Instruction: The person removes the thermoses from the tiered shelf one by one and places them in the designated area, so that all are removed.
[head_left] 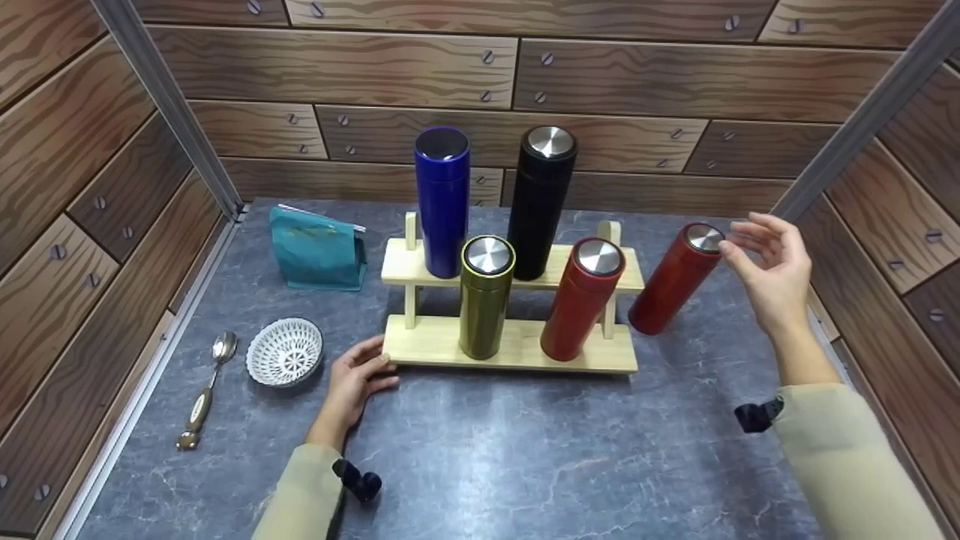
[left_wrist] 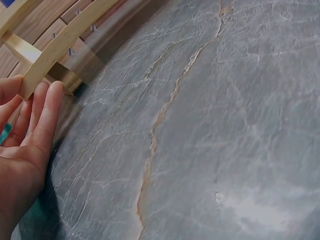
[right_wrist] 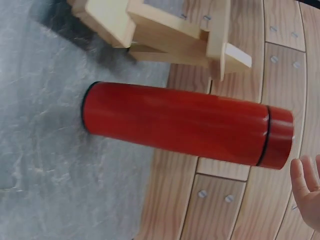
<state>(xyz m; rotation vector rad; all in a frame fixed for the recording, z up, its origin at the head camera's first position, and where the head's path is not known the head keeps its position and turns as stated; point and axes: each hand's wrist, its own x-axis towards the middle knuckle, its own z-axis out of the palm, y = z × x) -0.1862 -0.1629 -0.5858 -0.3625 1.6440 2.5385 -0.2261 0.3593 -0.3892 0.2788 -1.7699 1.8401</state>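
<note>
A two-tier wooden rack (head_left: 517, 349) stands mid-table. A blue flask (head_left: 442, 199) and a black flask (head_left: 540, 199) are on its upper shelf. An olive flask (head_left: 486, 296) and a red flask (head_left: 581, 300) stand on its lower shelf. A second red flask (head_left: 671, 281) stands on the table just right of the rack. My right hand (head_left: 742, 240) hovers open beside its steel cap. The right wrist view shows this red flask (right_wrist: 180, 122) with my fingertips (right_wrist: 307, 192) just apart from it. My left hand (head_left: 358, 379) lies flat, fingers straight against the rack's front left corner (left_wrist: 35, 75).
A teal pouch (head_left: 319, 247) stands at the back left. A white lattice bowl (head_left: 285, 351) and a spoon (head_left: 206, 390) lie left of the rack. Wood-panel walls close in on three sides. The grey marble tabletop (head_left: 525, 465) stretches toward me.
</note>
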